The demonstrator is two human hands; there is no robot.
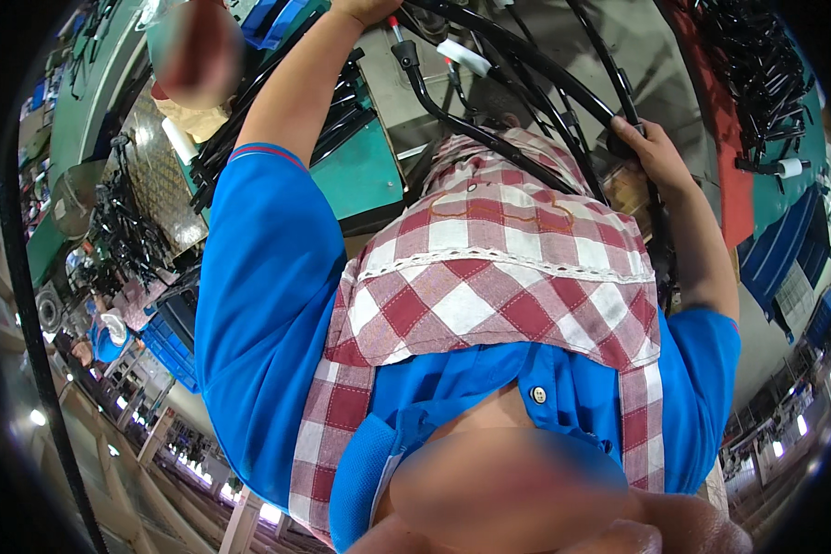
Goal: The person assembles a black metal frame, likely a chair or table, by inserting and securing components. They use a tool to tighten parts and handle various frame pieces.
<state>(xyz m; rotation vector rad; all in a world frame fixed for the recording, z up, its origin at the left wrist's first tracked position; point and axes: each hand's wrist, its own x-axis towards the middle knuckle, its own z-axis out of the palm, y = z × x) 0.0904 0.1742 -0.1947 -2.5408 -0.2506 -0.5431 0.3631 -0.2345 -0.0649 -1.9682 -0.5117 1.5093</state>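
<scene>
My right hand (654, 152) is closed round the lower end of a thick curved black tube (526, 46), on the upper right. That tube runs up and left to the top edge of the picture. My left hand (365, 7) reaches the top edge near more black tubing; its fingers are cut off, and what it holds is hidden. Between the two arms lies a bent black rod (475, 130) with a red and white tip, close to my checked apron (489, 277). A white sleeve (463, 57) sits among the tubes.
Black rods lie beside a green board (369, 171) at left. Small black parts (752, 78) are heaped at upper right, behind a red edge (722, 129). Blue crates (171, 337) stand at left, a blue bin (780, 245) at right. Another person (111, 337) appears far left.
</scene>
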